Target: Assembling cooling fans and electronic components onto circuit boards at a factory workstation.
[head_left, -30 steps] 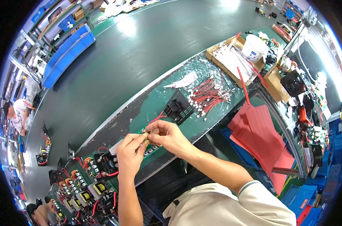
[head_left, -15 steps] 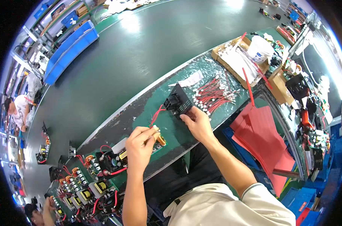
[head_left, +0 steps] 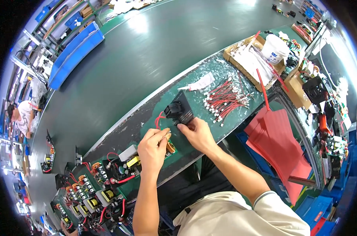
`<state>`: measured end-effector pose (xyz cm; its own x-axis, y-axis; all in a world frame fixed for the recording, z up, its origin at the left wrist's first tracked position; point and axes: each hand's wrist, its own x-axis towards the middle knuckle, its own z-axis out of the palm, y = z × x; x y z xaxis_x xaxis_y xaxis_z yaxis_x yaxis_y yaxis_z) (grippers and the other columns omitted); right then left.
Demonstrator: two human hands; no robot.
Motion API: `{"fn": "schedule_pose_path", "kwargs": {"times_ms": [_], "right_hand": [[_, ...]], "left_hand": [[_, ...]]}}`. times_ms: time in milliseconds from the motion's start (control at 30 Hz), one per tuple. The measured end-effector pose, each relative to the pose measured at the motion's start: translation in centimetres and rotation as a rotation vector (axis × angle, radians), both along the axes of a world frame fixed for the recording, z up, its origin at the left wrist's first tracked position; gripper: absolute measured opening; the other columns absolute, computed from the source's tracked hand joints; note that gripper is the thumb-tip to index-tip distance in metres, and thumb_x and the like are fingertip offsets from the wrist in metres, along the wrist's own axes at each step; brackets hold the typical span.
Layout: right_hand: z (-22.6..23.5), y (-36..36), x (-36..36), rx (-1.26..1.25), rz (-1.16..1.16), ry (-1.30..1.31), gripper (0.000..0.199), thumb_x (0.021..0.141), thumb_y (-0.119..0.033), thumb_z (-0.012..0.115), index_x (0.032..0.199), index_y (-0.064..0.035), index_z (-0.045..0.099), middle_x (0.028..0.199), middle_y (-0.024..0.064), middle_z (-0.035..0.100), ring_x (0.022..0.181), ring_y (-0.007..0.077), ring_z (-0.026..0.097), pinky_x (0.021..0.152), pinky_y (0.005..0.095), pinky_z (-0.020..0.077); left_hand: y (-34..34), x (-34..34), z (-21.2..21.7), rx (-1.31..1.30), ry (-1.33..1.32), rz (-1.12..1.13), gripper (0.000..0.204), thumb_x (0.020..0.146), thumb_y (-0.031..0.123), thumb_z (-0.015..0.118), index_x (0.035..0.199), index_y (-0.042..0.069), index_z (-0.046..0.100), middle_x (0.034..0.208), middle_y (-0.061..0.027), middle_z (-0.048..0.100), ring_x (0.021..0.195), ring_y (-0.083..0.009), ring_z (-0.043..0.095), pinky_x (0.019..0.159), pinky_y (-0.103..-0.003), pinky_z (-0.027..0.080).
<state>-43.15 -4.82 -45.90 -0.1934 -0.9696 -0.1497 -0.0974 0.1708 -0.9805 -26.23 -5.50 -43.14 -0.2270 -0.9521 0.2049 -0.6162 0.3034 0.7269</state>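
Observation:
My right hand (head_left: 198,135) grips the lower edge of a black panel (head_left: 187,109) with a black socket housing on its face, holding it tilted above the bench. Red wires (head_left: 158,120) loop from the panel down to my left hand (head_left: 152,146). The left fingers are pinched together on the wires, at the far right end of a green circuit board (head_left: 172,152); the fingertips hide the wire ends. Copper coils, a yellow transformer (head_left: 133,161) and a grey block (head_left: 128,153) stand on that board, partly behind my left hand.
Red-and-black wire leads (head_left: 228,99) lie heaped right of the panel, near a white tube (head_left: 202,82). Beyond stand a cardboard tray (head_left: 234,62) and a white bucket (head_left: 274,48). Several circuit boards (head_left: 90,201) crowd the lower left. Red sheets (head_left: 279,141) hang at right. A person (head_left: 25,114) is far left.
My right hand has brought the black panel slightly left and lower, closer to the left hand. The left fingers stay pinched at the board's end. The view has shifted a little.

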Motion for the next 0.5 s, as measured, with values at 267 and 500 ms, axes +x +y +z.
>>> {"fn": "schedule_pose_path", "kwargs": {"times_ms": [267,500], "right_hand": [[1.7,1.5,1.2,-0.353,0.048,0.165,0.022,0.089,-0.001,0.06,0.11,0.0015,0.062,0.085,0.0195,0.067,0.074,0.0242,0.066,0.069,0.0325,0.0522],[1.2,1.4,1.1,-0.268,0.055,0.201,0.02,0.089,-0.007,0.062,0.108,0.0005,0.063,0.078,0.017,0.065,0.061,0.0207,0.058,0.056,0.0342,0.0463]], "left_hand": [[-0.2,0.0,-0.2,-0.015,0.024,0.012,0.019,0.083,0.002,0.066,0.1,0.004,0.074,0.089,-0.0102,0.066,0.071,-0.0263,0.066,0.066,-0.034,0.051],[-0.3,0.0,0.1,-0.031,0.05,-0.003,0.016,0.083,0.002,0.068,0.098,0.003,0.073,0.088,-0.0109,0.066,0.069,-0.0255,0.065,0.063,-0.033,0.05]]}}
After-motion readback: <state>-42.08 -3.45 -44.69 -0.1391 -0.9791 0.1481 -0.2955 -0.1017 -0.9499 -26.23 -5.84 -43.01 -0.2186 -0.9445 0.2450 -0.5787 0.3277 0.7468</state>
